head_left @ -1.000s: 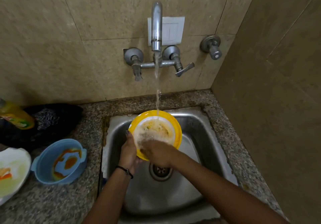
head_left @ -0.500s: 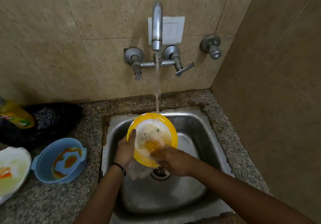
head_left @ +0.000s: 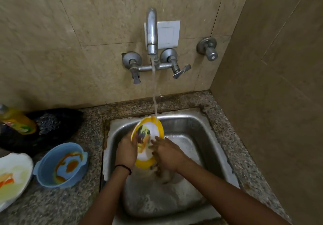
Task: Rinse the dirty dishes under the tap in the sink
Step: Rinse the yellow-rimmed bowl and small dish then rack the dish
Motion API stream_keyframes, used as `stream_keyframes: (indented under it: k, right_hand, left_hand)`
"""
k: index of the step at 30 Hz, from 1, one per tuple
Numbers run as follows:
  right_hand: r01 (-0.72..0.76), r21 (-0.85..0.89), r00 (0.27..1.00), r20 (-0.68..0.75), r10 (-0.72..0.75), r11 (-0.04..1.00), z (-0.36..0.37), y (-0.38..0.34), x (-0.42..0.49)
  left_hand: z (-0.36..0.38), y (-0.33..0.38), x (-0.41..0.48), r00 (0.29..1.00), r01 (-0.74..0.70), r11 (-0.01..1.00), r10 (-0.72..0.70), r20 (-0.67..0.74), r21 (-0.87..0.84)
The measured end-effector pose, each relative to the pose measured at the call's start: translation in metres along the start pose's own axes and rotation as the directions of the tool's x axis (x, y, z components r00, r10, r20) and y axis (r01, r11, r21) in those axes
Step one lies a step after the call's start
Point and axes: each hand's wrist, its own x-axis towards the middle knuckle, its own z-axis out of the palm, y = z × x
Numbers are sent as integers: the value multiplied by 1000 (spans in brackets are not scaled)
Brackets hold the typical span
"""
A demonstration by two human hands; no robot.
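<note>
One yellow plate (head_left: 153, 130), mid-frame over the sink (head_left: 192, 128), tilts under the tap's (head_left: 151, 31) stream. The left hand (head_left: 126, 150) grips its edge, and the right hand (head_left: 167, 155) rubs its face with flat fingers. Smears show on it; lower left, a blue bowl (head_left: 61, 165) and a white plate (head_left: 14, 172) look unrinsed.

Sink basin (head_left: 192, 127) open right of the plate (head_left: 154, 130); tap spout (head_left: 151, 32) overhangs; blue bowl (head_left: 61, 165) crowds the left counter (head_left: 52, 207).

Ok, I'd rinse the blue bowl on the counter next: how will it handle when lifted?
The blue bowl looks like plastic, so probably light and stiff. The orange residue inside may make it slippery; its side tabs seem the safer grip.
</note>
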Motion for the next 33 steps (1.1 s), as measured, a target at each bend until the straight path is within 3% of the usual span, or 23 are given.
stream_keyframes:
  k: [3, 7, 12, 16, 17, 20, 21, 24, 29, 33]
  right_hand:
    - [2, 9, 991, -134, -1, 1000, -14, 0, 11]
    - [-46, -35, 985, -169, 39, 998, -27, 3, 25]
    - [20, -160, 985, -168, -47, 987, -34, 5, 41]
    - [-225, -134, 926, -337, 170, 965, -32, 6, 41]
    - [-196, -98, 931, -331, 154, 976, -30, 1, 43]
    - [73, -84, 975, -202, -89, 994, -29, -9, 44]
    - [75, -84, 968, -231, -93, 994, -32, -8, 44]
    - [-97, 15, 957, -273, 97, 995, -37, -3, 43]
    - [135, 117, 989, 40, -140, 984, -35, -25, 23]
    - [142, 50, 981, 129, -148, 989, -57, -20, -13]
  left_hand:
    - [-10, 2, 1, 971, 240, 924, -226, 83, -296]
    - [-8, 9, -2, 889, 457, 769, -411, 202, -447]
    - [1, 15, -2, 818, 571, 600, -473, 328, -561]
    - [5, 28, -1, 812, 578, 540, -460, 360, -612]
    - [6, 29, -1, 807, 584, 528, -460, 370, -617]
    - [9, 27, -3, 796, 600, 508, -460, 394, -618]
    - [10, 27, -3, 800, 593, 496, -454, 394, -634]
    - [12, 31, -3, 789, 601, 433, -455, 412, -672]
    - [8, 41, 2, 773, 618, 378, -450, 447, -689]
    - [2, 24, 7, 799, 580, 402, -450, 398, -708]
